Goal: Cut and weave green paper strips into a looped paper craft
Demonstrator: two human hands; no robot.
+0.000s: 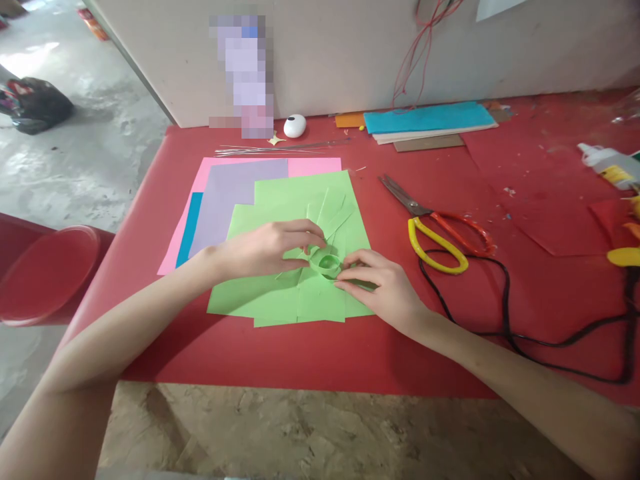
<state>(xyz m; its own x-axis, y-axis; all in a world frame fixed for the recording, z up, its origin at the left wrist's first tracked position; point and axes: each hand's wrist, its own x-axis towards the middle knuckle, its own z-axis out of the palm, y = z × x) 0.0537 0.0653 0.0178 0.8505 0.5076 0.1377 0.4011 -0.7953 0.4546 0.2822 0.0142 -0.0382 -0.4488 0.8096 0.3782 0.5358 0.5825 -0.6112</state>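
A small ring of coiled green paper strip (329,266) stands over the green paper sheets, between my two hands. My left hand (273,248) reaches in from the left with fingers bent, its thumb and fingertips at the ring's left and far edge. From the right, my right hand (383,283) pinches the ring's near right side between thumb and fingers. Several thin cut green strips (337,213) lie loose just beyond the ring. Beneath everything are overlapping light green sheets (275,300), partly covering a purple sheet (220,213) and a pink sheet (320,164).
Scissors (425,217) with yellow and red handles lie right of the paper, beside a black cable (507,300). Behind are thin wires (270,151), a white egg-shaped piece (295,126) and blue felt (430,119). A glue bottle (610,167) lies far right on the red table (320,360).
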